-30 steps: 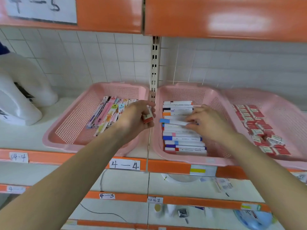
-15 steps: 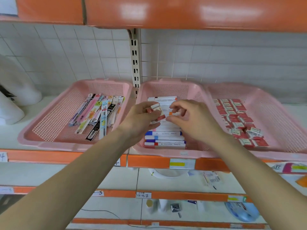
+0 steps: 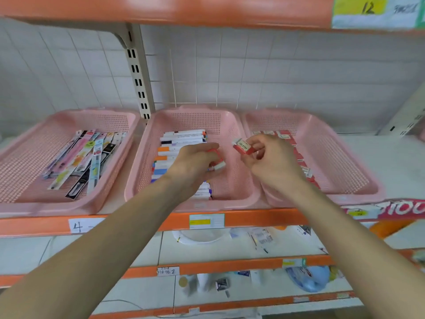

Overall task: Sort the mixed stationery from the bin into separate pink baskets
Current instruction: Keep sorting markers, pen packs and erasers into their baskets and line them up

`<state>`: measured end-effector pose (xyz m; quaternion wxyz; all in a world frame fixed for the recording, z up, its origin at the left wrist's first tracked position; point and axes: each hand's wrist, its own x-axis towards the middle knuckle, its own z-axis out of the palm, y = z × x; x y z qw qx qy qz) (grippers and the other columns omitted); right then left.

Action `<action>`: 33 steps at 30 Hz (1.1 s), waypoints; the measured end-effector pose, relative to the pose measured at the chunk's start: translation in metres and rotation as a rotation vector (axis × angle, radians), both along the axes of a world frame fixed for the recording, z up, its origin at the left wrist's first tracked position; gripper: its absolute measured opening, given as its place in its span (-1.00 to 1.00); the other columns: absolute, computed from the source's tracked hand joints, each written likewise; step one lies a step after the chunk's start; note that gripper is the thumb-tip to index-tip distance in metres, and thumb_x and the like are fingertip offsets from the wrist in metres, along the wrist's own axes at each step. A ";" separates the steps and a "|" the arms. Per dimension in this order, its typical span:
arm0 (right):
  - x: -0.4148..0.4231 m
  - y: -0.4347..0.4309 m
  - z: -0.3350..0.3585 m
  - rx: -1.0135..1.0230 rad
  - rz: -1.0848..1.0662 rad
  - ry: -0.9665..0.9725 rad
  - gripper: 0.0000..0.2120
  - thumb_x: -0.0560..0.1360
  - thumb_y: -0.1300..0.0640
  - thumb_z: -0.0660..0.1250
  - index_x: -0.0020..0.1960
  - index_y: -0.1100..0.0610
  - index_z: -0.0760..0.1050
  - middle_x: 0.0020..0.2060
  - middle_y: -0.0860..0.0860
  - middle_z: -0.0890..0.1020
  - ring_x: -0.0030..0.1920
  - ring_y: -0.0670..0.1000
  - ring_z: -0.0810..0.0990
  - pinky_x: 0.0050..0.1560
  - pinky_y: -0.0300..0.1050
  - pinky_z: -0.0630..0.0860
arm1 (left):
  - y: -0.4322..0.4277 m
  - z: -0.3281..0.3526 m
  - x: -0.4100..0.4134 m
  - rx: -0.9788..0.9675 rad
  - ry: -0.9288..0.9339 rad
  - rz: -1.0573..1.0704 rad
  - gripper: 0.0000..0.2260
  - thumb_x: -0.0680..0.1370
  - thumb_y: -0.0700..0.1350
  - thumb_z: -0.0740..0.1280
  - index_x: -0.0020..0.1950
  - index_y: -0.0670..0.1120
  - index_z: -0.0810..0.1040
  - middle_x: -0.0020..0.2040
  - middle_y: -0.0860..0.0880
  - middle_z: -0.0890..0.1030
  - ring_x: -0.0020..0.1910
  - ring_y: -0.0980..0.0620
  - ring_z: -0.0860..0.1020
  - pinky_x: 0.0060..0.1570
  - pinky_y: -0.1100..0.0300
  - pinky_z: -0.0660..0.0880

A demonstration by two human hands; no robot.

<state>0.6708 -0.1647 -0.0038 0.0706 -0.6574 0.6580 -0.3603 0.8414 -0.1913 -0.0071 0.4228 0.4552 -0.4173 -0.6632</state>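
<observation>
The middle basket (image 3: 147,162) stands on the orange-edged shelf (image 3: 253,219), with a row of markers (image 3: 184,139) stacked along its left half. Over those markers the left hand (image 3: 195,162) has its fingers curled round a red-and-white eraser (image 3: 218,162), whose white end sticks out toward the basket's right side. Above the middle basket's right rim the right hand (image 3: 269,162) pinches a second eraser (image 3: 243,146) between thumb and fingertips, tilted, with its label facing up. Just right of the middle basket and touching it, the right basket (image 3: 345,171) holds more red erasers (image 3: 285,134). To its left, the left basket (image 3: 23,162) holds packaged pens (image 3: 85,157).
</observation>
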 end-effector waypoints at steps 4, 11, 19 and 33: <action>-0.051 -0.007 -0.007 0.138 -0.179 0.065 -0.70 0.44 0.03 0.48 0.14 0.09 0.61 -0.04 -0.01 0.68 -0.03 0.04 0.63 0.05 -0.01 0.58 | 0.001 -0.002 -0.012 -0.007 -0.001 -0.020 -0.60 0.49 -0.58 0.17 0.18 -0.24 0.56 0.11 -0.23 0.56 0.01 -0.07 0.60 -0.11 0.15 0.66; -0.086 -0.020 -0.030 0.541 -0.304 0.297 -0.71 0.47 -0.16 0.41 0.05 0.02 0.60 -0.18 -0.05 0.60 -0.17 0.01 0.55 -0.21 -0.14 0.46 | 0.002 -0.007 -0.023 -0.028 -0.024 -0.054 -0.56 0.51 -0.56 0.22 0.34 -0.26 0.48 0.13 -0.19 0.56 0.10 -0.12 0.61 0.07 0.09 0.62; -0.087 -0.020 -0.032 0.507 -0.243 0.276 -0.60 0.44 -0.13 0.45 0.21 0.00 0.55 0.10 0.00 0.62 0.10 0.07 0.55 0.10 -0.02 0.54 | 0.004 -0.010 -0.028 -0.033 -0.004 -0.054 -0.57 0.53 -0.45 0.34 0.40 -0.29 0.44 0.04 -0.10 0.59 0.10 -0.09 0.62 0.07 0.15 0.62; -0.029 0.011 0.001 0.159 0.113 -0.085 -0.79 0.41 0.09 0.53 0.03 0.01 0.64 -0.12 -0.11 0.68 -0.20 -0.23 0.56 -0.07 -0.33 0.50 | 0.006 -0.009 -0.048 -0.002 0.117 -0.082 -0.69 0.55 -0.46 0.30 0.29 -0.34 0.46 0.13 -0.32 0.61 0.15 -0.21 0.63 0.12 0.12 0.59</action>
